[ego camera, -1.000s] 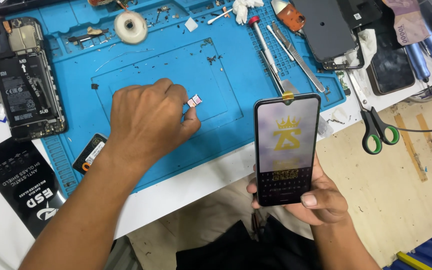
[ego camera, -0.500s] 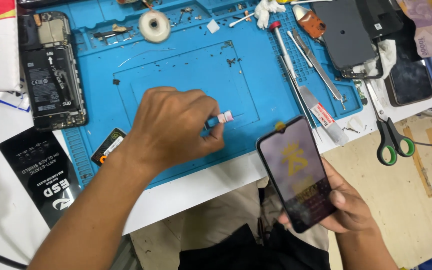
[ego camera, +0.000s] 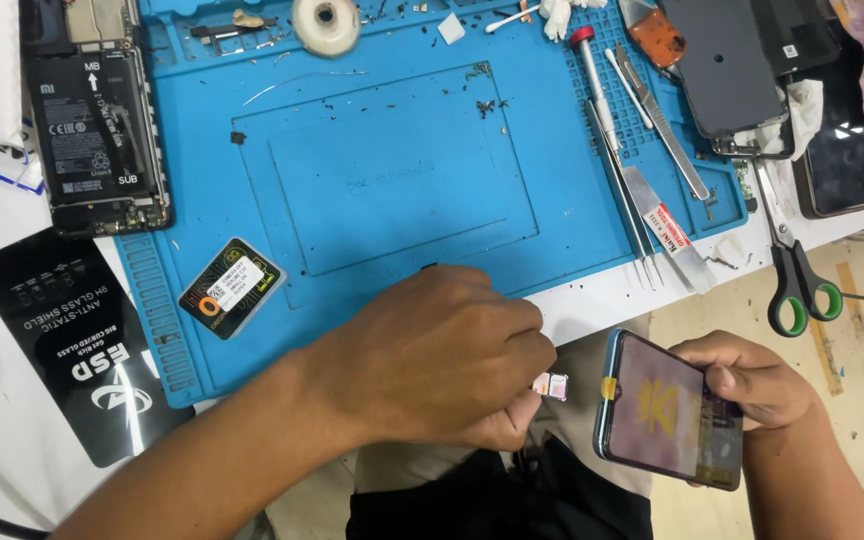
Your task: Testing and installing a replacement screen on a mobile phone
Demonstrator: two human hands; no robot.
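My left hand (ego camera: 442, 360) hangs just off the near edge of the blue repair mat (ego camera: 392, 180), fingers pinched on a small pink and white card tray (ego camera: 552, 386). The tray's tip points right, a short gap from the left side of a smartphone (ego camera: 667, 410). My right hand (ego camera: 752, 385) grips that phone from the right, below the table edge over my lap. The phone is tilted, its lit screen showing a pale logo.
On the mat lie a small black chip pack (ego camera: 232, 287), tweezers (ego camera: 622, 170), a red-tipped screwdriver (ego camera: 592, 70) and a tape roll (ego camera: 326, 22). An opened phone (ego camera: 97, 130) and a black flat package (ego camera: 72, 340) sit at left. Scissors (ego camera: 792, 270) and phone parts (ego camera: 732, 60) lie at right.
Both hands have dropped toward my lap, off the mat. The card tray has come right and down, close to the phone's side. The phone has tilted and lowered.
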